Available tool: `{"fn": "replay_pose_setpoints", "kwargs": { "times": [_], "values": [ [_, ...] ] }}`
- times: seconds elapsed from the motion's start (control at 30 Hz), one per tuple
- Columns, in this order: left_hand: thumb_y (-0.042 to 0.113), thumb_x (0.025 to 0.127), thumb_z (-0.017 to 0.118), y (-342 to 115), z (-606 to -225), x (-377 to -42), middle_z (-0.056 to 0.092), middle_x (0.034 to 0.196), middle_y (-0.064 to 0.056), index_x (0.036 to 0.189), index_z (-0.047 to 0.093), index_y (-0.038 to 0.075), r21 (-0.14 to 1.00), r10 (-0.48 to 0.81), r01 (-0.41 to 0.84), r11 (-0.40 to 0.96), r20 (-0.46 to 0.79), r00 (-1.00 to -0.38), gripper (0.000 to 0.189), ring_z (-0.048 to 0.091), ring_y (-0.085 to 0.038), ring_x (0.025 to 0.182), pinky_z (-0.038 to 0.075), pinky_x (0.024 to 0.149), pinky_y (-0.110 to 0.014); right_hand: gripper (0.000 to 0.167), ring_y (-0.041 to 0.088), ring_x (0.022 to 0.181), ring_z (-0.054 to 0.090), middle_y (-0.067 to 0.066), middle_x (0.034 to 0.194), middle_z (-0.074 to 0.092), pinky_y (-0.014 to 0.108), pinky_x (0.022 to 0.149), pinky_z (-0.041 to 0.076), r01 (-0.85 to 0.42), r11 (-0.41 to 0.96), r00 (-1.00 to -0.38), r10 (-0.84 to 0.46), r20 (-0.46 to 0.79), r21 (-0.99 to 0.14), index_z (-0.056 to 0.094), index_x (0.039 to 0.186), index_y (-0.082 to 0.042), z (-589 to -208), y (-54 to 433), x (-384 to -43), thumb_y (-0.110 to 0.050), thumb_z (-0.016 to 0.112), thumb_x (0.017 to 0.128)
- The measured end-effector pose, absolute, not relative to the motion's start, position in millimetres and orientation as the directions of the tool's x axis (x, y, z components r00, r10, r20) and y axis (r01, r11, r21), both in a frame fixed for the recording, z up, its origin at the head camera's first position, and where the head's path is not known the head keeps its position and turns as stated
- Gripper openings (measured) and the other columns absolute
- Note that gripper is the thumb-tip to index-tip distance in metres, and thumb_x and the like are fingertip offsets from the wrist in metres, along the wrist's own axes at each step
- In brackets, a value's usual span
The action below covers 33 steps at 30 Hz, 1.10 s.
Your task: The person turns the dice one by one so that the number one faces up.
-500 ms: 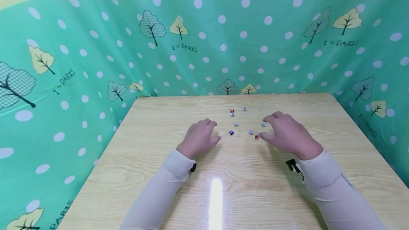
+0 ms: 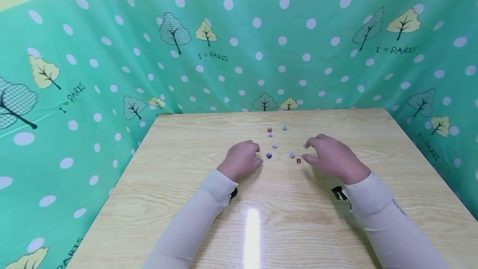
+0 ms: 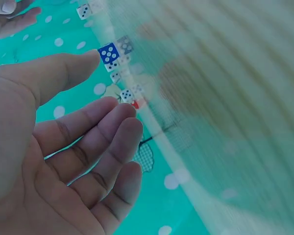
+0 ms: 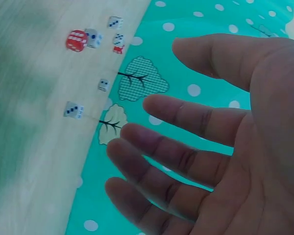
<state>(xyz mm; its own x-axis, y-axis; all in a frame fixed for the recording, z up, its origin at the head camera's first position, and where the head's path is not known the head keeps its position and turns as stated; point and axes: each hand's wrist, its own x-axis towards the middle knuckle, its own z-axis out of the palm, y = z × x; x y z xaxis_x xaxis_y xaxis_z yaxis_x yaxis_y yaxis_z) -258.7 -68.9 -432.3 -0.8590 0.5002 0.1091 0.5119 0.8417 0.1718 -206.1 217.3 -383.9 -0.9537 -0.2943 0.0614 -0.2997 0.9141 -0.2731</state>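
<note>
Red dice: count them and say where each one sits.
2. One red die is farther back, just behind a white die; the other red die lies just left of the right hand. Others may be hidden.

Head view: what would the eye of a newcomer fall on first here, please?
Probably the dotted green cloth behind the wooden table. Next come the left hand and right hand over the table. Among the small dice between them, the blue die stands out, nearest the left hand.

The right hand [image 4: 245,166] extends, fingers apart, from four o'clock; a white die [image 4: 72,110] at nine, a red die [image 4: 76,40] (overlapping another white die [image 4: 94,37]) toward eleven.
</note>
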Motion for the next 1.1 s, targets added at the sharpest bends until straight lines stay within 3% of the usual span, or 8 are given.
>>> {"fn": "replay_pose_setpoints", "kwargs": {
  "times": [0.13, 0.2, 0.3, 0.4, 0.63, 0.87, 1.1],
  "values": [
    [0.031, 0.096, 0.072, -60, -431, -264, 0.076, 0.110, -0.006, 0.111, 0.078, 0.009, 0.176, 0.502, 0.512, 0.841, 0.101, -0.859, 0.028, 0.072, -0.020, 0.100, 0.060, 0.085, -0.036, 0.038, 0.028, 0.099, 0.067, 0.017, 0.119, 0.070, 0.052, 0.086, 0.055, -0.312, 0.906, -0.950, -0.307, 0.062, -0.287, 0.071, 0.122, -0.003, -391, 217, -210, -0.032, 0.068, 0.097],
    [0.029, 0.095, 0.073, -56, -431, -267, 0.077, 0.101, -0.004, 0.101, 0.079, 0.009, 0.178, 0.501, 0.510, 0.842, 0.097, -0.860, 0.022, 0.071, -0.017, 0.089, 0.059, 0.079, -0.033, 0.038, 0.027, 0.098, 0.067, 0.015, 0.116, 0.071, 0.051, 0.086, 0.055, -0.317, 0.903, -0.948, -0.314, 0.057, -0.291, 0.071, 0.121, -0.002, -394, 215, -212, -0.031, 0.068, 0.096],
    [0.025, 0.094, 0.073, -51, -430, -270, 0.063, 0.072, 0.003, 0.077, 0.071, 0.013, 0.177, 0.497, 0.503, 0.846, 0.082, -0.864, 0.022, 0.054, -0.010, 0.065, 0.047, 0.060, -0.025, 0.038, 0.026, 0.097, 0.067, 0.013, 0.112, 0.072, 0.050, 0.085, 0.055, -0.316, 0.901, -0.947, -0.320, 0.038, -0.297, 0.072, 0.119, -0.001, -398, 214, -214, -0.031, 0.069, 0.095],
    [0.024, 0.093, 0.074, -47, -429, -272, 0.043, 0.060, 0.005, 0.065, 0.058, 0.016, 0.178, 0.492, 0.494, 0.851, 0.057, -0.869, 0.034, 0.035, -0.011, 0.057, 0.030, 0.052, -0.026, 0.040, 0.025, 0.094, 0.067, 0.013, 0.111, 0.073, 0.048, 0.083, 0.056, -0.305, 0.902, -0.948, -0.317, 0.012, -0.306, 0.071, 0.119, -0.001, -401, 212, -217, -0.032, 0.070, 0.095],
    [0.027, 0.091, 0.077, -36, -428, -275, 0.042, 0.057, 0.005, 0.064, 0.058, 0.016, 0.152, 0.485, 0.485, 0.861, 0.034, -0.874, 0.034, 0.035, -0.011, 0.053, 0.032, 0.049, -0.026, 0.037, 0.018, 0.082, 0.062, 0.011, 0.105, 0.074, 0.043, 0.077, 0.054, -0.301, 0.897, -0.945, -0.325, -0.023, -0.323, 0.072, 0.119, -0.001, -407, 211, -219, -0.031, 0.069, 0.097],
    [0.027, 0.092, 0.076, -26, -427, -277, 0.052, 0.058, 0.007, 0.068, 0.060, 0.017, 0.135, 0.491, 0.488, 0.862, 0.009, -0.871, 0.030, 0.042, -0.009, 0.053, 0.036, 0.049, -0.025, 0.030, 0.017, 0.078, 0.061, 0.007, 0.098, 0.073, 0.042, 0.075, 0.054, -0.313, 0.899, -0.943, -0.332, -0.010, -0.307, 0.073, 0.116, -0.002, -409, 209, -220, -0.023, 0.071, 0.094],
    [0.013, 0.094, 0.067, -23, -431, -278, 0.040, 0.059, 0.004, 0.063, 0.049, 0.016, 0.117, 0.501, 0.498, 0.859, 0.010, -0.865, 0.037, 0.035, -0.011, 0.053, 0.030, 0.049, -0.025, 0.026, 0.016, 0.076, 0.059, 0.004, 0.092, 0.071, 0.039, 0.073, 0.054, -0.324, 0.899, -0.941, -0.339, 0.001, -0.296, 0.075, 0.112, -0.004, -415, 209, -222, -0.015, 0.075, 0.089]
  ]
}}
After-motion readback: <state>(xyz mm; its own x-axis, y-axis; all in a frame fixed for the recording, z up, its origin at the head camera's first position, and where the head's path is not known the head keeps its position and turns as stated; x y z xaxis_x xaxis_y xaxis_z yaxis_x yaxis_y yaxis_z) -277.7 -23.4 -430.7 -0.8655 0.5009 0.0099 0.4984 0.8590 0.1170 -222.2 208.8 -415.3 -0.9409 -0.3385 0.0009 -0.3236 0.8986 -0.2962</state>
